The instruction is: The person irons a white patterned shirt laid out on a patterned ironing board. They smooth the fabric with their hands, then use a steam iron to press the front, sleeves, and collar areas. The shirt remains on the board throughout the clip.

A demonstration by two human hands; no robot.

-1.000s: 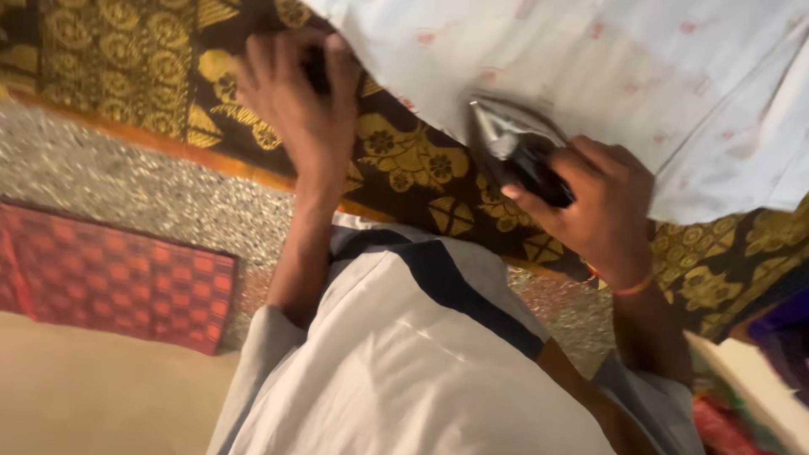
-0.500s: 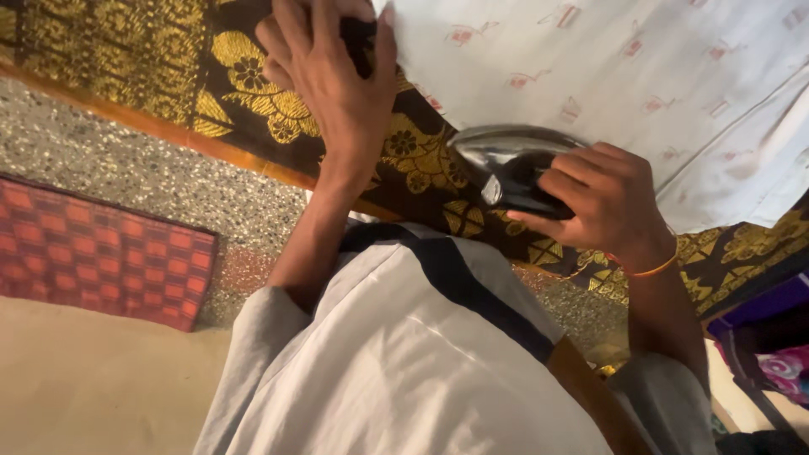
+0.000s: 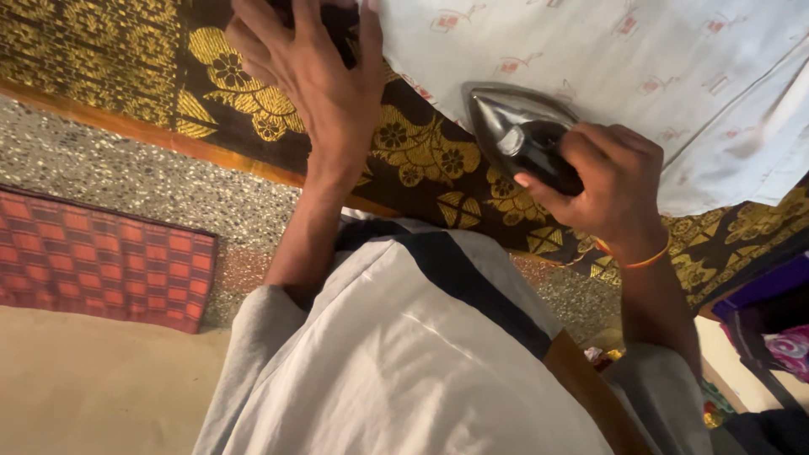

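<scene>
My right hand [image 3: 611,185] grips the black handle of a shiny metal clothes iron [image 3: 510,118]. The iron's tip rests at the lower edge of a white cloth with small red marks [image 3: 607,59], which lies spread over a dark brown and gold flowered fabric [image 3: 421,156]. My left hand [image 3: 316,72] presses down with fingers spread at the white cloth's left corner, partly over something dark under the fingers. My pale shirt with a dark stripe [image 3: 421,354] fills the lower middle of the view.
A speckled stone floor [image 3: 126,181] lies below the fabric's orange border. A red and orange checked mat [image 3: 101,261] sits at the left. Purple and pink cloths [image 3: 771,324] are piled at the right edge.
The iron has turned from lying sideways to pointing up onto the white cloth's edge. My left hand has shifted slightly up and left.
</scene>
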